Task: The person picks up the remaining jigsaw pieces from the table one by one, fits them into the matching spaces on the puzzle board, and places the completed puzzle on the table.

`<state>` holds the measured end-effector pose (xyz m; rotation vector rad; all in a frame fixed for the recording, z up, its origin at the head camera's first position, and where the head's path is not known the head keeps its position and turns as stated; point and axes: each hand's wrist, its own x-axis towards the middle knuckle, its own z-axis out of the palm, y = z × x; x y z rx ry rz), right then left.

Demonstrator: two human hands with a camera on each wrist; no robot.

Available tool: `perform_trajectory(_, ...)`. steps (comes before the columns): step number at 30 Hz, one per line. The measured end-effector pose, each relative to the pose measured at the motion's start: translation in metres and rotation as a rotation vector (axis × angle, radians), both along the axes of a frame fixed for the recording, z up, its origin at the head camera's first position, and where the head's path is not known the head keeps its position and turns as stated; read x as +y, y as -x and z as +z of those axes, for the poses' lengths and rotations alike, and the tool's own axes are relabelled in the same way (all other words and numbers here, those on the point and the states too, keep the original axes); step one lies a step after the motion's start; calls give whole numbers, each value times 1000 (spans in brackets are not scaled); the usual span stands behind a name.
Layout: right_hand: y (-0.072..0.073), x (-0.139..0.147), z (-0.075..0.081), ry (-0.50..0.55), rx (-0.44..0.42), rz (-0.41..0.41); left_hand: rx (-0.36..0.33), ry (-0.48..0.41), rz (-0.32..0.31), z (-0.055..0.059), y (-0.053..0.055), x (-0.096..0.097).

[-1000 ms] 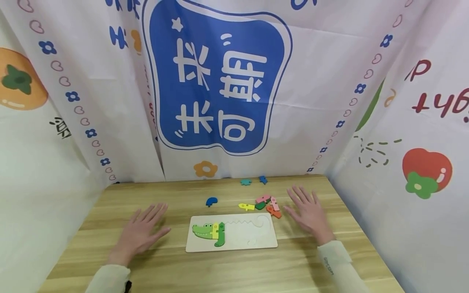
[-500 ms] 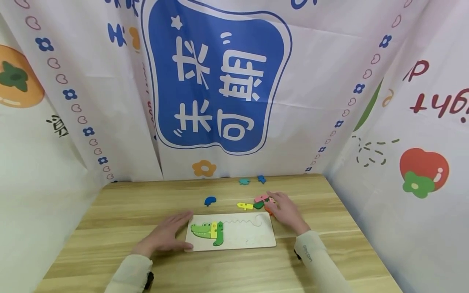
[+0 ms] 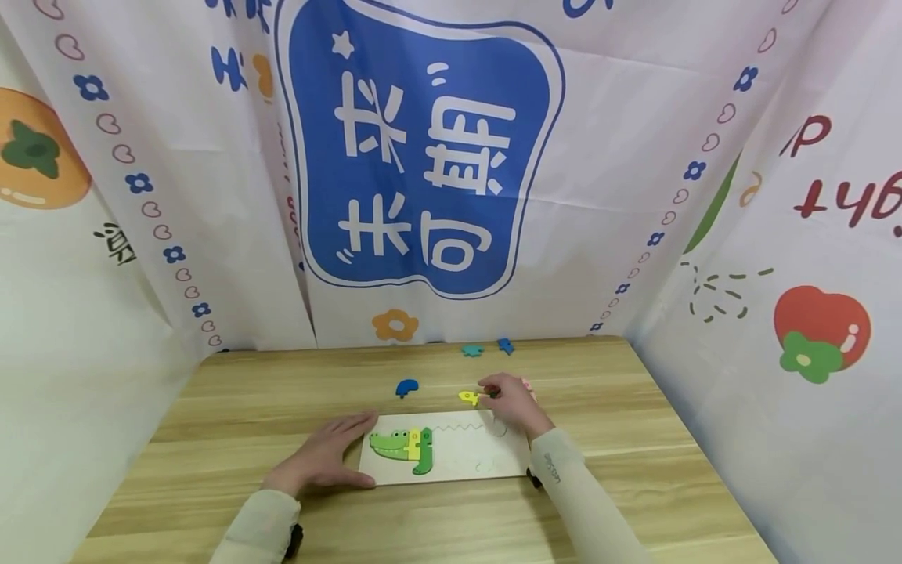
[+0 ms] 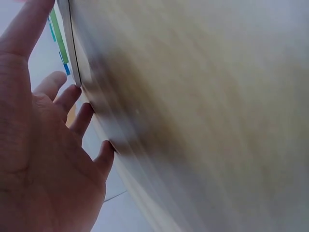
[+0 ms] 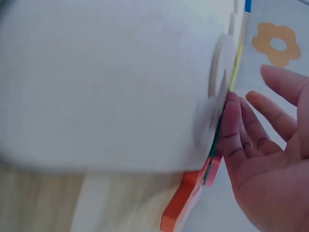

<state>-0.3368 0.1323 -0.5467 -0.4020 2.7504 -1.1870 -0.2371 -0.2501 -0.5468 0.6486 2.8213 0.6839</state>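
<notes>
A pale wooden puzzle board (image 3: 458, 458) lies on the table with a crocodile head (image 3: 389, 445), a yellow strip and a green leg piece at its left part. My left hand (image 3: 320, 458) spans the board's left end, thumb at the near corner and fingers at the far one, fairly straight in the left wrist view. Reaching over the board's right end, my right hand (image 3: 514, 403) has its fingertips at the right end of a loose yellow piece (image 3: 468, 398). Whether it pinches that piece I cannot tell. The hand mostly covers the pink, green and orange pieces (image 5: 181, 203) around it.
Behind the board lies a curved blue piece (image 3: 406, 387). Farther back, a teal piece (image 3: 473, 351) and a small blue piece (image 3: 506, 345) lie near the table's rear edge. A printed cloth (image 3: 599, 157) hangs behind and at both sides of the wooden table (image 3: 282, 376).
Both hands have come inward from the table. The left now rests at the board's left end. The right has moved left across the pile of loose pieces to the yellow one.
</notes>
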Motion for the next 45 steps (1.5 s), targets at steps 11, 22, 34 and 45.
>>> perform_trajectory(11, 3, -12, -4, -92, 55, -47, -62, 14, 45, -3, 0, 1)
perform_trajectory(22, 5, -13, -8, -86, 101, -48, -69, -5, 43, 0, -1, 3)
perform_trajectory(34, 9, -13, -12, -129, 107, -43, -78, -1, 41, -2, 0, 2)
perform_trajectory(45, 2, -11, 8, 32, 23, -45, -84, -1, 35, -3, 2, 1)
